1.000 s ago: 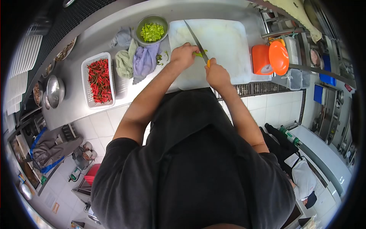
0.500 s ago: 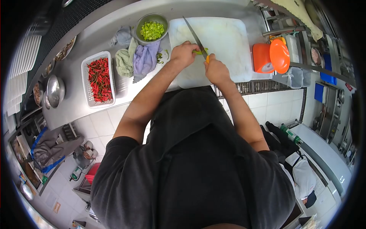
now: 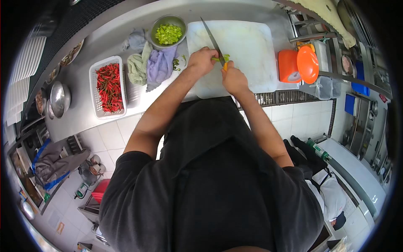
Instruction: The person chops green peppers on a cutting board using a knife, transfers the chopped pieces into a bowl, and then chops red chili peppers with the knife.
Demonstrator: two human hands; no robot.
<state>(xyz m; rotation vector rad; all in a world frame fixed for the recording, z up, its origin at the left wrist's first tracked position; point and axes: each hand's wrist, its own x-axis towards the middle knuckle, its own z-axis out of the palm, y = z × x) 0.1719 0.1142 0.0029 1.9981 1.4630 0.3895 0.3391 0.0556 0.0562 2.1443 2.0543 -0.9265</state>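
Note:
On the white cutting board [image 3: 247,46], my left hand [image 3: 203,61] is closed with its fingertips holding down a green chili pepper [image 3: 215,59]. My right hand [image 3: 235,80] grips the yellow handle of a long knife [image 3: 213,39]. The blade crosses the pepper just beside my left fingertips and points away toward the board's far edge. Small cut green pieces [image 3: 226,57] lie against the right side of the blade. Beyond my left hand stands a metal bowl [image 3: 185,30] with chopped green pepper [image 3: 168,34] in it.
Left of the board lie a purple cloth [image 3: 161,65], a green cloth [image 3: 137,69] and green stem scraps [image 3: 176,63]. A white basket [image 3: 93,90] holds red chilies [image 3: 110,88]. An orange scale [image 3: 289,66] stands at right. A person [image 3: 333,193] is behind me at right.
My right hand and the knife have shifted slightly left, closer to my left fingertips. More of the cut green pieces now show right of the blade.

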